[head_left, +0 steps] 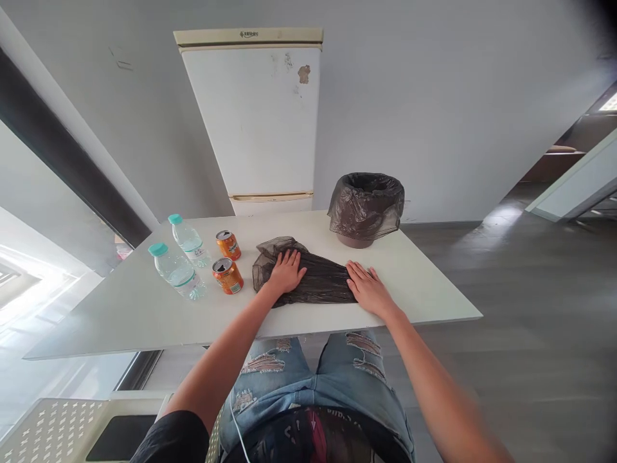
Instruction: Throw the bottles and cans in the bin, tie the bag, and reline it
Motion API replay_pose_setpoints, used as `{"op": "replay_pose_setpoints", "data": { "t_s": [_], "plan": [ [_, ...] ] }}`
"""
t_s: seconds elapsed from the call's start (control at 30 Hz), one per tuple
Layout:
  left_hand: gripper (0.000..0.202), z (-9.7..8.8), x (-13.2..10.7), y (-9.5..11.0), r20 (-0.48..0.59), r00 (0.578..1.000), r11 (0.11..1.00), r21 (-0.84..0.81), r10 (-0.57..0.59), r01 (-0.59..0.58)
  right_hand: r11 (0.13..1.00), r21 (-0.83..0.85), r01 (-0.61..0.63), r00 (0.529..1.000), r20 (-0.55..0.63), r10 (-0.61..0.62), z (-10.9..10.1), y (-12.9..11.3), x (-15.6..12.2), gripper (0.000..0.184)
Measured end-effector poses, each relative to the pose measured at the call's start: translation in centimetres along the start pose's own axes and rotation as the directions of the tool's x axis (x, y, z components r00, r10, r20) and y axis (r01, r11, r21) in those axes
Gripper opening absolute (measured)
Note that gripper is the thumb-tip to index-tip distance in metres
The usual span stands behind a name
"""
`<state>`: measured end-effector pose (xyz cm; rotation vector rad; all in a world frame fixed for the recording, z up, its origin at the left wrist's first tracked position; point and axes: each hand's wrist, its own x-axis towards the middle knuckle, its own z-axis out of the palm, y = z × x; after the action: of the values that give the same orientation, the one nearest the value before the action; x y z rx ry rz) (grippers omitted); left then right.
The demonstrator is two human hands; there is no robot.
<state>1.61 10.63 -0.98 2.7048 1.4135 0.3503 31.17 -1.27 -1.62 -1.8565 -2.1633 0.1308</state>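
A black plastic garbage bag (322, 278) lies crumpled and stretched sideways on the white table (429, 283), near its front edge. My left hand (288, 271) rests on the bag's bunched left part, fingers extended and palm down. At the bag's right end, my right hand (369, 288) lies flat, its fingertips touching the plastic. Behind my right hand stands a round trash can (355, 242), lined with another black bag (366, 206) folded over its rim. Left of the flat bag are two orange soda cans, one nearer (228, 276) and one farther back (228, 245).
Two clear plastic bottles with teal caps, a nearer bottle (177, 272) and a farther bottle (189, 241), stand at the table's left. A white refrigerator (260, 122) is behind the table. A perforated chair (53, 424) with a dark flat object (120, 438) sits at lower left.
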Motion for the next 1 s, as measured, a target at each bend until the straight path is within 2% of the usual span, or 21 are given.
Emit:
{"op": "replay_pose_setpoints", "data": {
  "t_s": [0.07, 0.17, 0.37, 0.47, 0.57, 0.63, 0.73, 0.8, 0.87, 1.0],
  "plan": [
    [0.072, -0.4, -0.4, -1.8, 0.005, 1.000, 1.000, -0.011, -0.028, 0.028, 1.000, 0.002, -0.006, 1.000, -0.001, 0.006, 0.0, -0.1, 0.0, 0.065],
    [0.073, -0.7, -0.8, -3.1, 0.008, 0.999, 0.998, -0.026, -0.048, 0.049, 1.000, 0.000, -0.029, 1.000, 0.002, 0.029, -0.2, -0.4, 0.0, 0.065],
    [0.076, -1.0, -1.6, -3.2, 0.007, 0.985, 0.984, 0.046, -0.172, 0.171, 0.987, -0.040, -0.155, 0.988, -0.008, 0.155, -0.5, -0.7, -0.2, 0.069],
    [0.073, -1.9, -2.0, -3.2, -0.048, 0.978, 0.973, 0.100, -0.203, 0.207, 0.973, -0.031, -0.231, 0.973, -0.022, 0.230, -0.5, -0.5, -0.2, 0.068],
    [0.062, -2.9, -1.9, -2.5, -0.167, 0.976, 0.981, 0.112, -0.138, 0.158, 0.967, 0.066, -0.244, 0.968, -0.037, 0.247, -0.8, -0.2, -0.2, 0.065],
    [0.057, -3.4, -1.3, -1.5, -0.208, 0.978, 0.994, 0.098, -0.031, 0.053, 0.963, 0.159, -0.218, 0.968, -0.093, 0.235, -1.1, -0.1, -0.2, 0.064],
    [0.058, -3.2, 0.1, 0.1, -0.148, 0.972, 0.981, 0.084, 0.184, -0.173, 0.981, 0.174, -0.085, 0.979, -0.167, 0.115, -1.5, -0.1, -0.5, 0.061],
    [0.060, -2.7, 1.1, 0.8, -0.075, 0.959, 0.961, 0.073, 0.273, -0.267, 0.994, 0.108, 0.014, 0.989, -0.145, 0.002, -1.7, -0.4, -0.8, 0.060],
    [0.062, -2.2, 1.8, 0.8, 0.001, 0.965, 0.963, 0.055, 0.263, -0.262, 0.996, 0.061, 0.066, 0.996, -0.066, -0.062, -1.7, -0.6, -0.9, 0.061],
    [0.062, -1.6, 1.9, -0.5, 0.144, 0.981, 0.991, 0.002, 0.132, -0.133, 0.998, 0.015, 0.055, 0.994, 0.095, -0.056, -1.3, -0.8, -0.7, 0.064]
  ]
}}
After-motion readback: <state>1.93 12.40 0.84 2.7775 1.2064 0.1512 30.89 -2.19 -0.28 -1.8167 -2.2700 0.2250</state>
